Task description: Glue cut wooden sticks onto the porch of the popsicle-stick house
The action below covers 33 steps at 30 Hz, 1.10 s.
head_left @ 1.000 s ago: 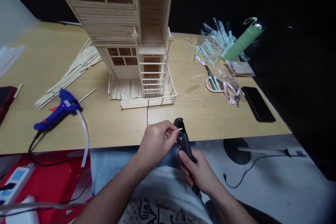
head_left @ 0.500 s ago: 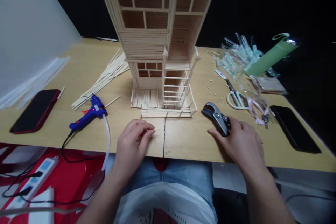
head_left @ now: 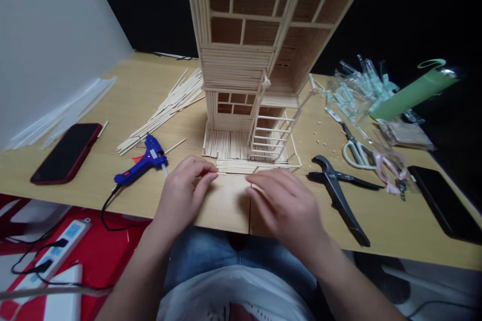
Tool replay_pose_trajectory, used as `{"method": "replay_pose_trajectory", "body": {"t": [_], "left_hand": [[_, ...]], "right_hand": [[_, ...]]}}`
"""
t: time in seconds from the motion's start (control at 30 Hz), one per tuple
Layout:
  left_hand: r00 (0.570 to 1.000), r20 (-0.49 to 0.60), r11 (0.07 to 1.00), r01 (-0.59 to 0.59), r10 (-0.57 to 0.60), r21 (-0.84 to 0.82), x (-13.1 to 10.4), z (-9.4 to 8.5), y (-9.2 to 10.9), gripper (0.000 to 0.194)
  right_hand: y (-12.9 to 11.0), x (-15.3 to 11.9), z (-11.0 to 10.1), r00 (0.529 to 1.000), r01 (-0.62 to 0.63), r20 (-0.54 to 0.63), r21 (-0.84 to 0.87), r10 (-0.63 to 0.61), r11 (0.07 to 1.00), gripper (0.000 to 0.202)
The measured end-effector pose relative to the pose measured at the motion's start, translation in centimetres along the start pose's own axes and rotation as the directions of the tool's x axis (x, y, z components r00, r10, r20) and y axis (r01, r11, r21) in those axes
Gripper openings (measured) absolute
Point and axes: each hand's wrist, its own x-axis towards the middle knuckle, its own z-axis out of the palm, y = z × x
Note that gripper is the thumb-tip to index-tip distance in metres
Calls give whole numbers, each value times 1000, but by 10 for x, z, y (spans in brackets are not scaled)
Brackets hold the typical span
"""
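The left grip, near the front edge of the wooden surface, pinches a short stick piece between thumb and index fingertip, with the piece's free end pointing toward the other hand. Facing it across a small gap, the right grip is released, thumb and fingers parted, with nothing visible between them. Just beyond both grips runs the low front railing of a model house; whether the stick piece touches it, I cannot tell. To the right of the right grip, apart from it, lies a black hand cutter with its handles spread. To the left of the left grip, a blue glue gun rests on its side, a red light showing. Behind the railing, straight ahead of the grips, rises the model house itself, built of pale sticks, its ladder ahead of the right grip. Farther out, beyond the left grip and to its left, is a loose pile of sticks; beyond the right grip and to its right are scissors, then clear packaging and a leaning green bottle.
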Motion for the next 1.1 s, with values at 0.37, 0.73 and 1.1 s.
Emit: {"method": "replay_pose_trajectory", "body": {"t": [0.37,0.73,1.1], "left_hand": [[999,-35,996,-35,38,78,14,-20,-28,9],[995,-64,959,85,-71,269,16,-30,-48,14],[996,23,934,77,-91,350,36,-19,-45,14]], "right_hand": [[1,60,69,974,-10,222,-109,34,994,19],[20,79,95,936,-127,290,-252,200,959,20],[15,79,96,936,-89,296,-327,191,941,23]]}}
